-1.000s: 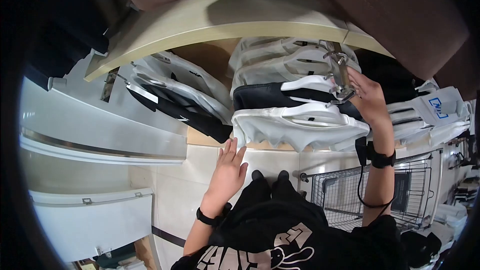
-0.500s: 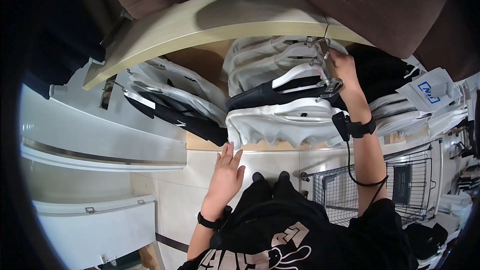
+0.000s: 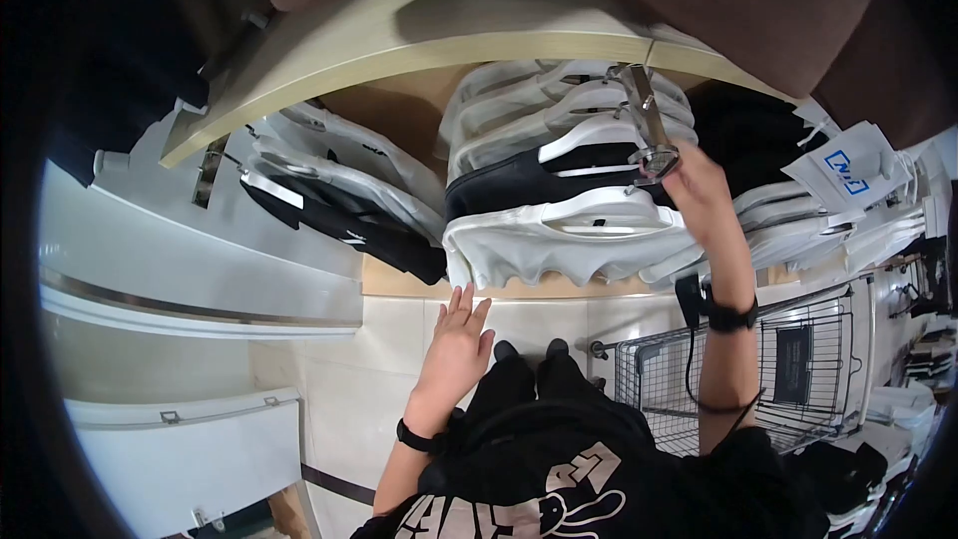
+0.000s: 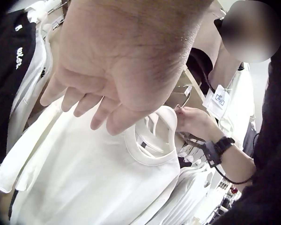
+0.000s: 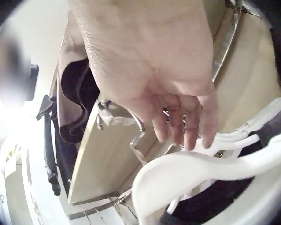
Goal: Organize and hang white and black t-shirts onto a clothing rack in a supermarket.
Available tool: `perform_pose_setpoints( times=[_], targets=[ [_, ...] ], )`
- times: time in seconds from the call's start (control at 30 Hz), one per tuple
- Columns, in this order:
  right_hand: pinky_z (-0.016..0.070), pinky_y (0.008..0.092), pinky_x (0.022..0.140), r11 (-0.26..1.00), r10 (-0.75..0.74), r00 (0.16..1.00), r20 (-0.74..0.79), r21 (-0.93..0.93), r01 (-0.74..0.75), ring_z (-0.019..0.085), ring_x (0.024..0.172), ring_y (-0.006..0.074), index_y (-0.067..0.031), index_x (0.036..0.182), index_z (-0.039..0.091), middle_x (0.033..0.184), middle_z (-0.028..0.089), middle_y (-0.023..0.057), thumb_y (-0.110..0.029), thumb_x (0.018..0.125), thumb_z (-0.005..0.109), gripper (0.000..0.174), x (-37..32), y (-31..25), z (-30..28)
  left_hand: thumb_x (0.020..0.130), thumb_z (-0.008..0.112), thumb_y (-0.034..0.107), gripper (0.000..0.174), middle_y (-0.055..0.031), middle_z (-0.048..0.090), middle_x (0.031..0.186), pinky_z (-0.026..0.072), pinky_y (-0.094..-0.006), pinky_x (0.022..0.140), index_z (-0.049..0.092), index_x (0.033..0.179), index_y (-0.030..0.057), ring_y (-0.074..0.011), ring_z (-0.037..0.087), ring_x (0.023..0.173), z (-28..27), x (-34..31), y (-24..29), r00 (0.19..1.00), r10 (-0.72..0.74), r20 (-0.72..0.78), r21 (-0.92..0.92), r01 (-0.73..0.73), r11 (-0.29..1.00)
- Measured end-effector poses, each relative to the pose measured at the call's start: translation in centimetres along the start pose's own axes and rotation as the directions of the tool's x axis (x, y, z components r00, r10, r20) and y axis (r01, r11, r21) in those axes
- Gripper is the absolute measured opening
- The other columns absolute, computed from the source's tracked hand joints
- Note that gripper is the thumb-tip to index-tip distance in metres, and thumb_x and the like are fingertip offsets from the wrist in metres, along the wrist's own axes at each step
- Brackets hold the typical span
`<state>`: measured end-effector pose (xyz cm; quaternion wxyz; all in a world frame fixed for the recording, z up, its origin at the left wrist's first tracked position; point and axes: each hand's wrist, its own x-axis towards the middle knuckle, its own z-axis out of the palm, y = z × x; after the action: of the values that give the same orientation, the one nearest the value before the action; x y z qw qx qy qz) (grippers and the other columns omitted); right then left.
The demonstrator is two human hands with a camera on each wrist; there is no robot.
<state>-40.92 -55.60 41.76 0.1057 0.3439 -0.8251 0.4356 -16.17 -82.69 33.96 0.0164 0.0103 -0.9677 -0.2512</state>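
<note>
A white long-sleeved top (image 3: 559, 250) hangs on a white hanger (image 3: 599, 200) at the front of a metal rail (image 3: 644, 110). Beside its left sleeve is my left hand (image 3: 449, 349), fingers extended; the left wrist view shows them overlapping the top's front. My right hand (image 3: 702, 195) is at the rail's front end, close to the hanger hooks. In the right wrist view its fingers point down, loosely bent, above the white hangers (image 5: 178, 173), and no garment shows in them. Behind the white top hangs a black one (image 3: 489, 190).
More white tops (image 3: 484, 120) fill the back of the rail. Black and white garments (image 3: 349, 210) hang to the left. A wooden shelf (image 3: 399, 50) runs above. On the right stand a wire shopping cart (image 3: 738, 369) and garments with a white tag (image 3: 848, 170).
My right hand moved left and up along the rail, then came back toward its front end. The left hand stays near the white sleeve. The hung tops shifted slightly left in view.
</note>
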Motion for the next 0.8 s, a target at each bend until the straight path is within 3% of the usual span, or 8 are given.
perform_pose_setpoints(
  times=[0.07, 0.17, 0.23, 0.33, 0.37, 0.53, 0.67, 0.8],
  targets=[
    [0.0469, 0.0384, 0.077, 0.999, -0.011, 0.990, 0.141, 0.044, 0.005, 0.060, 0.086, 0.0335, 0.0028, 0.108, 0.057, 0.097, 0.059, 0.0205, -0.005, 0.086, 0.056, 0.023, -2.8, -3.5, 0.0, 0.087, 0.059, 0.010, 0.043, -0.0287, 0.039, 0.141, 0.0324, -0.0524, 0.107, 0.052, 0.127, -0.0044, -0.0429, 0.036, 0.133, 0.2, -0.4, -0.3, 1.000, -0.021, 0.008, -0.005, 0.021, 1.000],
    [0.0466, 0.0392, 0.083, 0.999, -0.022, 0.998, 0.054, -0.041, 0.024, 0.058, 0.096, 0.0382, 0.0038, 0.115, 0.053, 0.105, 0.058, 0.0226, -0.006, 0.087, 0.056, 0.029, -4.5, -4.5, 2.0, 0.087, 0.058, 0.010, 0.043, -0.0287, 0.038, 0.142, 0.0326, -0.0524, 0.107, 0.052, 0.127, -0.0045, -0.0426, 0.036, 0.133, 0.2, -0.3, -0.6, 1.000, -0.018, 0.004, -0.002, 0.018, 1.000],
    [0.0456, 0.0419, 0.087, 0.991, 0.103, 0.995, 0.004, -0.090, -0.103, 0.054, 0.104, 0.0430, 0.0057, 0.117, 0.049, 0.111, 0.056, 0.0256, -0.005, 0.088, 0.055, 0.031, -5.1, -2.9, 3.5, 0.087, 0.058, 0.010, 0.043, -0.0287, 0.039, 0.141, 0.0328, -0.0524, 0.107, 0.052, 0.127, -0.0048, -0.0427, 0.036, 0.133, 0.2, -0.2, -0.5, 1.000, -0.023, 0.010, -0.003, 0.023, 1.000],
    [0.0449, 0.0448, 0.086, 0.966, 0.063, 0.992, -0.110, -0.241, -0.088, 0.052, 0.104, 0.0450, 0.0052, 0.113, 0.050, 0.108, 0.056, 0.0278, -0.001, 0.088, 0.054, 0.027, -3.9, -0.4, 5.6, 0.087, 0.059, 0.010, 0.044, -0.0287, 0.039, 0.141, 0.0327, -0.0528, 0.107, 0.052, 0.127, -0.0050, -0.0432, 0.036, 0.133, 0.3, 0.1, -0.3, 1.000, 0.004, 0.013, -0.009, -0.003, 1.000],
    [0.0437, 0.0471, 0.084, 0.975, -0.021, 0.991, -0.131, -0.223, -0.009, 0.051, 0.102, 0.0453, 0.0046, 0.113, 0.049, 0.105, 0.055, 0.0287, 0.003, 0.087, 0.053, 0.027, -3.3, 0.1, 5.9, 0.087, 0.059, 0.010, 0.044, -0.0287, 0.039, 0.141, 0.0327, -0.0528, 0.107, 0.052, 0.127, -0.0050, -0.0432, 0.036, 0.133, 0.3, 0.1, -0.2, 1.000, 0.007, 0.012, -0.007, -0.007, 1.000],
    [0.0425, 0.0474, 0.085, 0.974, -0.072, 0.982, -0.177, -0.225, 0.031, 0.051, 0.097, 0.0455, 0.0049, 0.114, 0.047, 0.102, 0.055, 0.0283, 0.008, 0.084, 0.051, 0.030, -1.0, 2.7, 7.0, 0.086, 0.059, 0.010, 0.044, -0.0288, 0.039, 0.141, 0.0328, -0.0535, 0.107, 0.052, 0.127, -0.0048, -0.0433, 0.036, 0.133, 0.6, -0.6, -0.4, 1.000, -0.008, 0.007, -0.013, 0.008, 1.000],
    [0.0411, 0.0478, 0.087, 0.989, 0.079, 0.985, -0.156, -0.114, -0.097, 0.051, 0.098, 0.0454, 0.0047, 0.115, 0.047, 0.103, 0.055, 0.0280, 0.005, 0.084, 0.052, 0.031, 0.1, 2.8, 7.1, 0.086, 0.060, 0.010, 0.044, -0.0294, 0.039, 0.141, 0.0331, -0.0541, 0.106, 0.052, 0.126, -0.0048, -0.0434, 0.036, 0.133, 0.8, -1.5, -1.2, 0.999, -0.044, 0.003, -0.013, 0.044, 0.999],
    [0.0374, 0.0492, 0.093, 0.930, 0.097, 0.990, -0.104, -0.345, -0.128, 0.047, 0.108, 0.0453, 0.0031, 0.120, 0.046, 0.116, 0.050, 0.0273, 0.000, 0.084, 0.055, 0.038, -0.8, 2.4, 6.1, 0.087, 0.059, 0.011, 0.043, -0.0296, 0.040, 0.140, 0.0337, -0.0545, 0.106, 0.052, 0.126, -0.0044, -0.0434, 0.037, 0.132, 1.1, -1.8, -1.3, 0.999, -0.041, 0.005, -0.005, 0.041, 0.999]
  ],
)
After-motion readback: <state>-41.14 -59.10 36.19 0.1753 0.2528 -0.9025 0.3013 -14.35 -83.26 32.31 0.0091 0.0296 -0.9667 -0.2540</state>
